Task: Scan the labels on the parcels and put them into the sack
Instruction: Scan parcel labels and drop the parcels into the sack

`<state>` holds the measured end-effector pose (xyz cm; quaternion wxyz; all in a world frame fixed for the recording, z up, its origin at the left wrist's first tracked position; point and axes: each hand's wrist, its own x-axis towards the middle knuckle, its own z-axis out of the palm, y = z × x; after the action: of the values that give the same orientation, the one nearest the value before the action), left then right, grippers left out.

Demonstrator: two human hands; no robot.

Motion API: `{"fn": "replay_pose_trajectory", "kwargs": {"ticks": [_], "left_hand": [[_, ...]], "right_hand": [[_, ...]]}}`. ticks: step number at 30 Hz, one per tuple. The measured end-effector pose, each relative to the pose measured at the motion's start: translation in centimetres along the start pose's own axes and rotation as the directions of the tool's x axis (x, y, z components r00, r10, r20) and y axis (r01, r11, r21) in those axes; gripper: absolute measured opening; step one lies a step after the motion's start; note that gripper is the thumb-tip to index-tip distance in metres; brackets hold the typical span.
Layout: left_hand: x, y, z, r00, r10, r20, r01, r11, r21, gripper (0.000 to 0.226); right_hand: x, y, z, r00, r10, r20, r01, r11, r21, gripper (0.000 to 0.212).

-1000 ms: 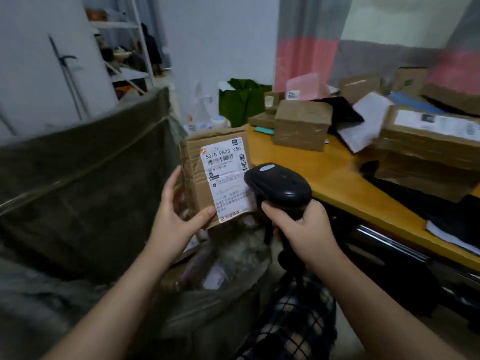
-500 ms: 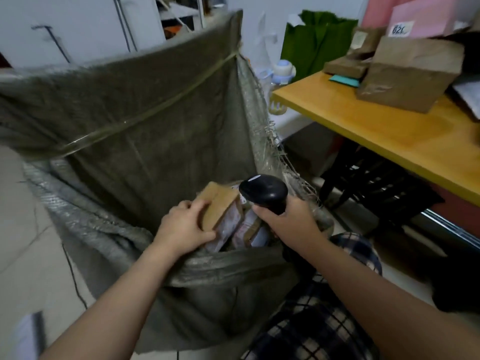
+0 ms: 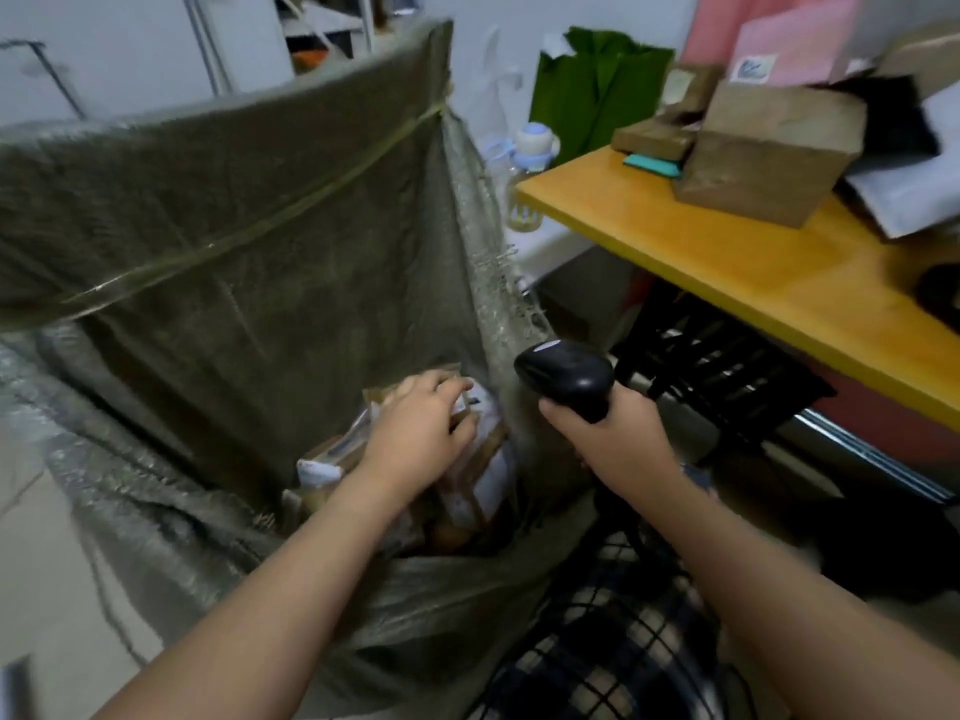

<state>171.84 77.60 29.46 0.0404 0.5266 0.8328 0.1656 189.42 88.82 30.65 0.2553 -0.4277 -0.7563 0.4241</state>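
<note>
**Hands at the sack: parcel deposit**

Left hand [image 3: 415,431] curls its fingers over a parcel [image 3: 480,405] lying inside the sack [image 3: 234,226]. Right hand [image 3: 610,441] grips the scanner [image 3: 563,379] beside the rim. The step appears to be the deposit. The next move calls for letting go and reaching for a box [image 3: 769,148] on the desk [image 3: 727,262].

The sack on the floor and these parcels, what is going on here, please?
A person is loading the sack. The left hand reaches down into it and lies on a parcel inside; whether it grips the parcel is unclear. The right hand holds a black scanner beside the sack's edge. More boxes wait on the yellow table.
</note>
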Motion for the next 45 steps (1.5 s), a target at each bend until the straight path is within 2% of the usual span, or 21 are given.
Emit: {"fn": "replay_pose_trajectory", "kwargs": {"ticks": [4,6,11,16,18,19,21,23,25,27,29,31,32,36,39,40,43,45], "left_hand": [[4.0,7.0,-1.9,0.974,0.195,-0.119,-0.202,0.978,-0.047,0.043],[5.7,10.9,-2.5,0.949,0.285,-0.137,-0.296,0.953,-0.065,0.045],[8.2,20.0,-3.3,0.869,0.466,-0.170,-0.483,0.872,-0.076,0.045],[9.4,28.2,-2.8,0.769,0.601,-0.221,-0.636,0.756,-0.156,0.051],[9.8,30.9,-2.4,0.760,0.595,-0.260,-0.647,0.728,-0.225,0.058],[10.1,32.3,-2.3,0.772,0.573,-0.273,-0.634,0.719,-0.284,0.062],[11.3,35.0,-2.6,0.845,0.478,-0.241,-0.532,0.706,-0.467,0.070],[13.0,37.6,-3.5,0.934,0.350,-0.069,-0.304,0.682,-0.665,0.078],[14.4,39.7,-4.4,0.958,0.261,0.115,-0.084,0.645,-0.760,0.083],[15.2,40.9,-5.0,0.953,0.216,0.212,0.058,0.556,-0.829,0.073],[15.5,41.3,-4.9,0.955,0.193,0.225,0.130,0.412,-0.902,0.052],[15.2,41.2,-4.6,0.958,0.191,0.216,0.158,0.276,-0.948,0.035],[15.0,41.0,-4.5,0.959,0.201,0.201,0.151,0.237,-0.960,0.034],[12.9,39.2,-3.6,0.960,0.245,0.133,0.109,0.109,-0.988,0.052],[10.0,37.7,-2.4,0.947,0.287,0.145,0.157,-0.019,-0.987,0.046],[8.8,37.3,-1.7,0.941,0.304,0.148,0.158,-0.008,-0.987,0.046],[6.1,36.3,0.0,0.907,0.389,0.163,0.121,0.131,-0.984,0.068],[5.2,35.6,0.4,0.880,0.436,0.187,0.132,0.153,-0.979,0.080]], "right_hand": [[0.0,-0.3,-6.5,0.983,-0.009,-0.182,0.017,0.999,0.042,0.024],[-0.7,-0.3,-10.2,0.959,-0.028,-0.283,0.047,0.997,0.060,0.027],[-3.7,0.5,-18.1,0.894,-0.039,-0.446,0.089,0.992,0.092,0.017],[-6.2,1.3,-24.8,0.756,-0.057,-0.652,0.144,0.986,0.080,0.021],[-7.0,2.3,-26.6,0.717,-0.023,-0.696,0.141,0.983,0.113,0.025],[-7.3,2.7,-27.3,0.702,-0.006,-0.712,0.142,0.981,0.132,0.031],[-7.5,3.5,-28.4,0.677,0.025,-0.735,0.155,0.972,0.176,0.037],[-7.1,3.8,-29.1,0.652,0.060,-0.756,0.154,0.966,0.210,0.036],[-6.5,3.9,-29.7,0.628,0.116,-0.769,0.151,0.952,0.267,0.033],[-5.9,3.8,-30.4,0.626,0.162,-0.763,0.157,0.932,0.327,0.027],[-5.4,3.6,-31.0,0.627,0.179,-0.758,0.170,0.918,0.358,0.024],[-5.1,3.3,-31.6,0.613,0.186,-0.768,0.196,0.906,0.376,0.024],[-5.0,3.2,-31.7,0.594,0.187,-0.782,0.219,0.898,0.381,0.025],[-5.0,2.7,-31.4,0.473,0.226,-0.852,0.362,0.831,0.422,0.033],[-5.0,2.3,-30.0,0.436,0.235,-0.868,0.412,0.806,0.426,0.044],[-5.0,2.1,-29.5,0.432,0.242,-0.869,0.427,0.794,0.433,0.048],[-5.2,1.7,-28.3,0.413,0.249,-0.876,0.423,0.800,0.426,0.061],[-5.7,1.6,-27.9,0.405,0.242,-0.882,0.413,0.812,0.412,0.062]]}}
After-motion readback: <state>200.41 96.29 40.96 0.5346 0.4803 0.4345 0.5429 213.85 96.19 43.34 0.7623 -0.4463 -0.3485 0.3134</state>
